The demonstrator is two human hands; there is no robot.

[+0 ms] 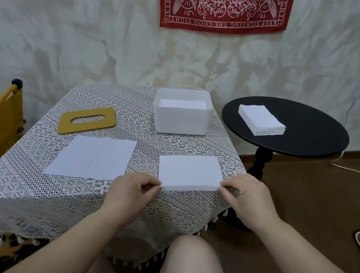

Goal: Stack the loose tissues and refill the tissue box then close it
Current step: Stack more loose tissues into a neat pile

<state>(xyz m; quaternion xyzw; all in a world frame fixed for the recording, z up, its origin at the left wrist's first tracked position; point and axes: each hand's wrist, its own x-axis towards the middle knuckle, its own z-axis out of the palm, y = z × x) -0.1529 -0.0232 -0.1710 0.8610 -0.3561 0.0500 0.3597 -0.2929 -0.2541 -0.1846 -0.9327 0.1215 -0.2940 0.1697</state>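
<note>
Both hands, left (134, 189) and right (246, 195), pinch the near corners of a tissue stack (188, 172) on the desk (26, 188); the open, partly filled tissue box (181, 114) waits behind, its yellow lid (88, 120) off, more tissues (91, 158) still loose.

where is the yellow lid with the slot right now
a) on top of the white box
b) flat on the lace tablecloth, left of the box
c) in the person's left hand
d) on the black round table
b: the yellow lid lies flat on the lace tablecloth, left of the open white box, while the left hand and right hand pinch the tissue stack.
</note>
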